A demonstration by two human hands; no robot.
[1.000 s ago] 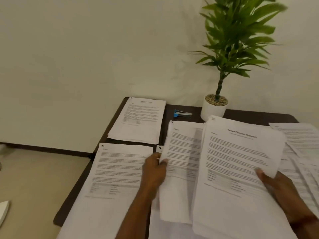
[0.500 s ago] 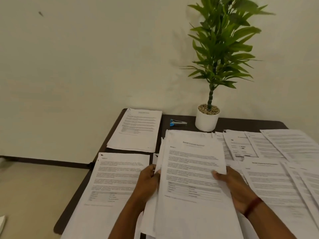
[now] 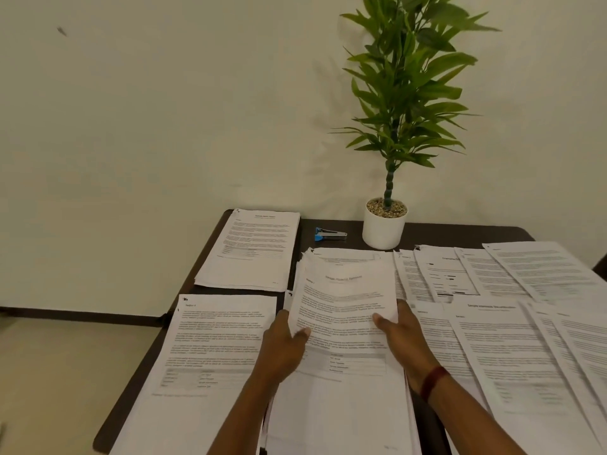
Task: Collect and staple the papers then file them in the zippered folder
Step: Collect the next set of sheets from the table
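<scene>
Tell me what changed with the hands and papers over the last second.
The right hand carried its raised sheets leftward and down onto the middle stack. Both hands now grip that stack, the left hand at its left edge, the right at its right edge. The stapler, plant pot and far-left pile stayed put.

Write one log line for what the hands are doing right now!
step: collecting paper stack | left hand: grips left edge | right hand: grips right edge | stapler: lying beside plant pot

White papers [image 3: 345,310] carry black print on the dark brown table [image 3: 460,233]. At its far edge the stapler [image 3: 329,234] looks blue and silver.
</scene>
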